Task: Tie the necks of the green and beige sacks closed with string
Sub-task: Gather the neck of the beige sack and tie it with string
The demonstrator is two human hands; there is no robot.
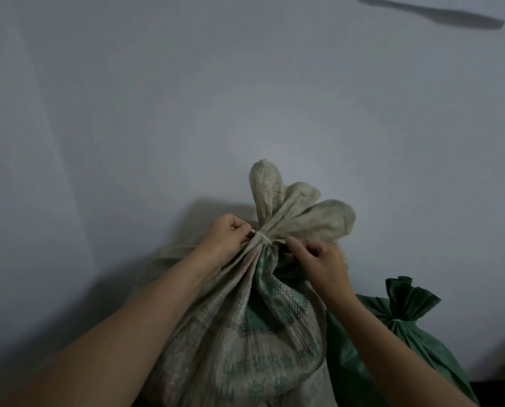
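Both hands, left hand [226, 235] and right hand [319, 259], pinch thin white string [261, 237] around woven beige sack [245, 318] neck; slack risks unwinding the wrap.

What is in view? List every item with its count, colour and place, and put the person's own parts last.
beige sack: one, beige with faded green print, centre foreground, neck gathered, top flaring above the tie.
string on the beige sack: one, whitish, wrapped around its gathered neck between the two hands.
green sack: one, dark green, lower right, beside the beige sack, neck already gathered.
string on the green sack: one, pale, around its neck.
wall: one, pale grey, behind both sacks.
dark strip: one, dark grey, top right on the wall; what it is cannot be told.
left hand: one, at the left side of the beige sack's neck, fingers closed at the string.
right hand: one, at the right side of the neck, fingers pinched together.
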